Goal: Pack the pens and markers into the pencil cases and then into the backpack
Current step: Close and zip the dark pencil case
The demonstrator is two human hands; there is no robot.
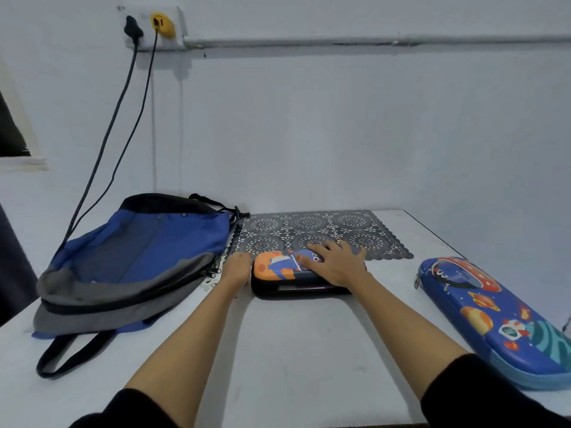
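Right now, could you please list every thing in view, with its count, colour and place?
table: one, white, fills the foreground
backpack: one, blue, grey and black, lying on the table's left
small pencil case: one, orange and blue, table centre
long pencil case: one, blue with space pictures, table's right
lace mat: one, grey, far side, by the wall
black plug: one, in the wall socket, upper left
yellow plug: one, beside it
cables: two, dark, hanging towards the backpack
sleeves: two, black, bottom edge
left hand: one, at the small pencil case's left end
right hand: one, flat on its top, fingers spread
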